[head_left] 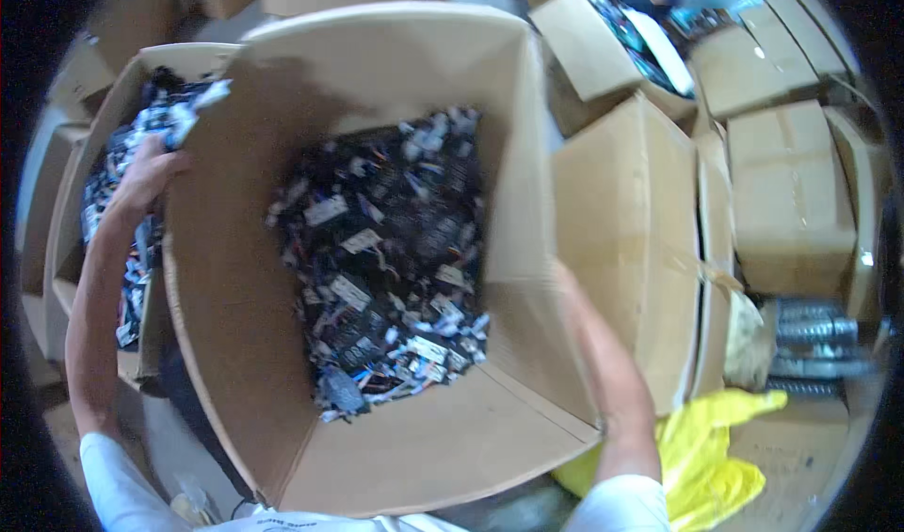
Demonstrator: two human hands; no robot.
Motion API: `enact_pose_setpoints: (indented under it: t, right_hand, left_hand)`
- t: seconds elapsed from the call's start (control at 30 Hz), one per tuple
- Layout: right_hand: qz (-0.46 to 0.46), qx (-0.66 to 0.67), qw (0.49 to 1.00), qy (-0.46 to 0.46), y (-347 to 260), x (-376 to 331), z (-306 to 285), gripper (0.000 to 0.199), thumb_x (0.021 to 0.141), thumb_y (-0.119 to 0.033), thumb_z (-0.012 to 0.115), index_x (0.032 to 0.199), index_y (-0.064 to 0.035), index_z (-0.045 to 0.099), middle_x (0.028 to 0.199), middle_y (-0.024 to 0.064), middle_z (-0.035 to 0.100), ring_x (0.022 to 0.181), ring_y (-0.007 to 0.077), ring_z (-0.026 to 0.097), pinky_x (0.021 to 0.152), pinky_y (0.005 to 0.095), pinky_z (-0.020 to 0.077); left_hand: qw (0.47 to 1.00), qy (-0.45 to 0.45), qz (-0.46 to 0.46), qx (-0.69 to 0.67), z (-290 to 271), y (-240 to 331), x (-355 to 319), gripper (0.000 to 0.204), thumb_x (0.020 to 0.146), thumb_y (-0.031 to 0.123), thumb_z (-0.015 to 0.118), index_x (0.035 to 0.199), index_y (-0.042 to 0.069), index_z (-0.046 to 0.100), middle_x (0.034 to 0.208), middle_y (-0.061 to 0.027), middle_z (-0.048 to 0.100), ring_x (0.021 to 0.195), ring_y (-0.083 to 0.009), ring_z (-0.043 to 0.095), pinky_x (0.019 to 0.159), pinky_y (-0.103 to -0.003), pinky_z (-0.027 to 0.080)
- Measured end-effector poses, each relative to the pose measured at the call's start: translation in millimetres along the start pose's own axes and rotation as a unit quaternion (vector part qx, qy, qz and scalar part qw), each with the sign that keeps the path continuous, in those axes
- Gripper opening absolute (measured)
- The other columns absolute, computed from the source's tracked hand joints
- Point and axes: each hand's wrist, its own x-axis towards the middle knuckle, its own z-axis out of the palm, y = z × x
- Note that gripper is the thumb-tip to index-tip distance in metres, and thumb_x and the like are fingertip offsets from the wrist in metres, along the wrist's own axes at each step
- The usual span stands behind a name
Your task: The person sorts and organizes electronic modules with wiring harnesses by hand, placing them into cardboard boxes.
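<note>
A big open cardboard box [235, 325] fills the middle and is tilted toward me. Its bottom holds a heap of small black, white and blue electronic parts [386, 259]. My left hand [146, 176] reaches over the box's left wall and grips a bundle of black and white parts [179, 113] above a second open box [99, 118], which is full of similar parts. My right forearm [607, 372] runs up along the outside of the big box's right wall. The hand itself is hidden behind that wall.
Closed and open cardboard boxes [791, 193] stand stacked to the right and at the back. A yellow plastic bag [706, 457] lies at the lower right beside a box [631, 221]. Grey ribbed metal pieces [815, 344] sit at the far right.
</note>
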Motion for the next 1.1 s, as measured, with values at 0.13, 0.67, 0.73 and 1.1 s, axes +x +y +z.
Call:
enact_pose_setpoints:
  t: [0.13,0.67,0.73,1.1]
  right_hand:
    - [-0.046,-0.053,0.997,0.022,-13.1,51.2,-83.4,0.093,0.093,-0.081,0.046,0.126,0.0027,0.066,0.112,0.0139,0.07,0.097,0.0234,0.065,0.085,0.0382,0.0537]
    - [-0.301,-0.489,0.812,0.103,-121.4,44.5,-131.1,0.035,0.083,-0.029,0.067,0.081,0.0062,0.07,0.078,0.0219,0.072,0.074,0.0295,0.071,0.07,0.0452,0.0538]
    - [-0.276,-0.476,0.828,0.112,-140.6,22.0,-154.8,0.032,0.083,-0.027,0.067,0.081,0.0044,0.072,0.069,0.0141,0.071,0.066,0.0216,0.068,0.064,0.0439,0.0514]
    - [-0.419,-0.432,0.72,0.346,-147.1,4.8,-136.8,0.034,0.1,-0.025,0.067,0.119,0.0034,0.073,0.1,0.018,0.077,0.089,0.0239,0.072,0.081,0.04,0.0552]
  left_hand:
    - [0.996,-0.046,0.036,0.066,19.0,23.9,23.6,0.022,0.078,0.016,0.069,0.076,-0.006,0.068,0.067,-0.0025,0.06,0.062,-0.0129,0.056,0.055,-0.035,0.044]
    - [0.995,-0.025,-0.007,0.094,-29.7,116.2,-4.8,0.018,0.076,0.01,0.07,0.078,-0.008,0.071,0.07,-0.0169,0.071,0.063,-0.0247,0.071,0.064,-0.04,0.059]
    - [0.994,0.001,0.086,0.071,-36.2,164.1,-20.8,0.019,0.077,0.009,0.069,0.075,-0.009,0.069,0.068,-0.0208,0.069,0.066,-0.0273,0.072,0.065,-0.042,0.057]
    - [0.913,0.234,0.298,0.155,-49.8,170.2,33.1,0.015,0.082,0.009,0.065,0.088,-0.002,0.073,0.072,-0.0267,0.065,0.061,-0.034,0.068,0.063,-0.042,0.054]
